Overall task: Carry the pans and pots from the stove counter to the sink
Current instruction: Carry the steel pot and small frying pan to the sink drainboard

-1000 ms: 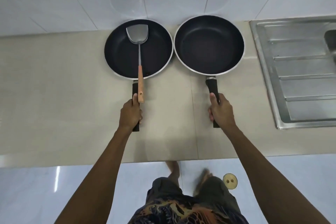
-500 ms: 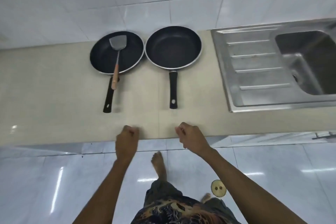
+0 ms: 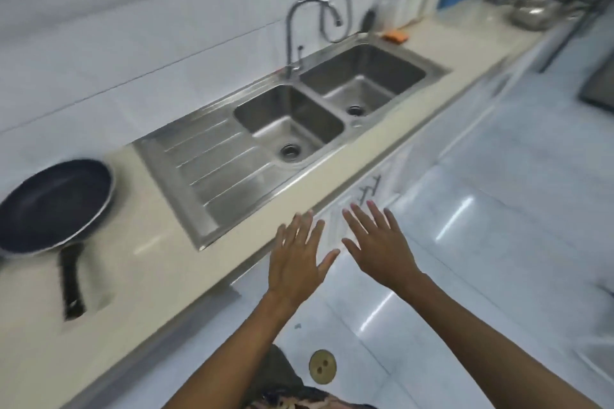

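The pan (image 3: pixel 54 204) lies on the bench (image 3: pixel 159 262), at nine o'clock of both hands; left hand (image 3: pixel 297 262) and right hand (image 3: pixel 380 247) are spread wide, empty.

The sink (image 3: pixel 206 176) at twelve o'clock is brushed stainless steel with a ribbed drainboard. The faucet (image 3: pixel 294 30) behind it is shiny chrome. At nine o'clock, the pan (image 3: pixel 50 202) has a dark matt coating, a bright metal rim and a black plastic-looking handle. The counter (image 3: pixel 159 269) is smooth beige stone; the floor tiles (image 3: pixel 481 242) are glossy.
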`<state>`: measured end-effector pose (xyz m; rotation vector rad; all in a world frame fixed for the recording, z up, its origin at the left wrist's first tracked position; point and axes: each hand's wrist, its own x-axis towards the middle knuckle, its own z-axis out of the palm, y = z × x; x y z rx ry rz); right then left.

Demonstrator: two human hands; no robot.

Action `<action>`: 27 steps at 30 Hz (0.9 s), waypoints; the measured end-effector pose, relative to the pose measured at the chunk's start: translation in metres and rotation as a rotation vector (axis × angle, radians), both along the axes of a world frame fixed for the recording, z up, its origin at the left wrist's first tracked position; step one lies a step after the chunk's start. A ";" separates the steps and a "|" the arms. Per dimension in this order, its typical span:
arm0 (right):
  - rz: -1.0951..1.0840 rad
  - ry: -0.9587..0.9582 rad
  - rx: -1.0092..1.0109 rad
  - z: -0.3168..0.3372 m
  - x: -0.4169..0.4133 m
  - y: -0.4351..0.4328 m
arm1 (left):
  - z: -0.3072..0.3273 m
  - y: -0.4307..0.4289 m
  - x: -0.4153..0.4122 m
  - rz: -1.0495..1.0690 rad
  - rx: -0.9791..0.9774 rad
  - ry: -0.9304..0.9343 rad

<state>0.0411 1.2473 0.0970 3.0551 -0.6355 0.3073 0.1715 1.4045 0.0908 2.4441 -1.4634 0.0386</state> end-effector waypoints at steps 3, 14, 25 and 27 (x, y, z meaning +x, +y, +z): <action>-0.215 -0.001 0.017 0.004 -0.059 -0.052 | 0.014 -0.081 -0.029 -0.193 -0.016 -0.037; -0.663 0.102 0.154 0.006 -0.194 -0.263 | 0.001 -0.362 -0.127 -0.548 0.069 -0.018; -0.866 0.083 0.233 0.029 -0.269 -0.493 | 0.012 -0.642 -0.200 -0.724 0.123 -0.024; -0.905 0.076 0.242 0.025 -0.292 -0.540 | 0.010 -0.697 -0.220 -0.767 0.131 -0.026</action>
